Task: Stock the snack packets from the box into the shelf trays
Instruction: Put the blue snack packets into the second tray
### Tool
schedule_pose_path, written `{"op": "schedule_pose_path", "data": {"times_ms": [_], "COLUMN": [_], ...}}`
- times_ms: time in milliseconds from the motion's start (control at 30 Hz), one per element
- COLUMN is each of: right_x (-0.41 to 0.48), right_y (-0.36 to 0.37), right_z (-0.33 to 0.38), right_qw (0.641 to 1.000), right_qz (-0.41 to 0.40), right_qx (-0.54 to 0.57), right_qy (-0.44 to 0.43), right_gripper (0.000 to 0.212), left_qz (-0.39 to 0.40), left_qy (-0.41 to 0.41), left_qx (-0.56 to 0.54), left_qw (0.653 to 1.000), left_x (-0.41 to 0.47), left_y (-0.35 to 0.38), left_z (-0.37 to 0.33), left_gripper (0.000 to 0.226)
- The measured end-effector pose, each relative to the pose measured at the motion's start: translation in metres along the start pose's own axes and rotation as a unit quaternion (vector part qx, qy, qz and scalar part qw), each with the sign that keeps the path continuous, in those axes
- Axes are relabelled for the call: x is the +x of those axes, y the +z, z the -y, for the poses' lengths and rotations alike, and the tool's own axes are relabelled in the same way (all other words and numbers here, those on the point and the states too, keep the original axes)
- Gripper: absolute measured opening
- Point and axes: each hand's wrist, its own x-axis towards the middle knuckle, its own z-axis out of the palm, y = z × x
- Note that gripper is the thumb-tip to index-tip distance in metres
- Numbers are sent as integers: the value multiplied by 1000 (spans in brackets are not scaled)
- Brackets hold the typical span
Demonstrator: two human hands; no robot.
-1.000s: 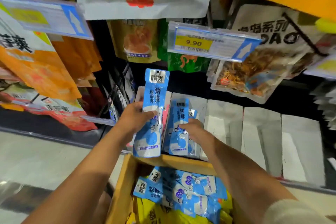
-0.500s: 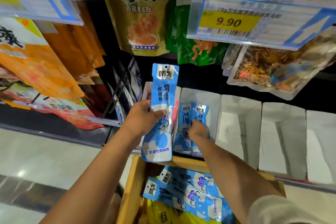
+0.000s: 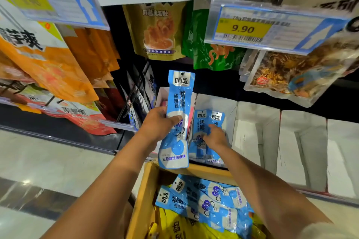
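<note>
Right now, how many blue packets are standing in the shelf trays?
2. Both stand side by side in one white tray: left packet, right packet, touched by the right hand. The left hand grips a third packet, unplaced. Others may be hidden behind.

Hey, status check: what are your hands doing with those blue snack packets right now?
Left hand grips one blue packet upright. Right hand rests on two packets in white tray. Spare packets in box. Nothing blocking.
</note>
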Motion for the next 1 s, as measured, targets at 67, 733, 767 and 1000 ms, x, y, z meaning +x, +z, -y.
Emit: {"op": "schedule_pose_path", "data": {"times_ms": [67,733,767,1000], "right_x": [-10,-144,-143,-108], "right_y": [-7,-50,-48,-48], "right_z": [5,86,86,60], "right_qw": [996,980,981,988], "right_qz": [-13,-71,-69,-81], "right_qx": [81,-57,-59,-36], "right_qy": [-32,-175,-171,-130], "right_gripper": [58,87,86,89], "left_qz": [0,14,16,33], "left_qy": [2,26,26,39], "left_qx": [8,29,32,122], "left_qw": [1000,999,999,991], "left_x": [0,-14,-12,-1], "left_y": [2,38,38,24], "left_z": [0,8,10,30], "left_gripper": [9,25,24,31]}}
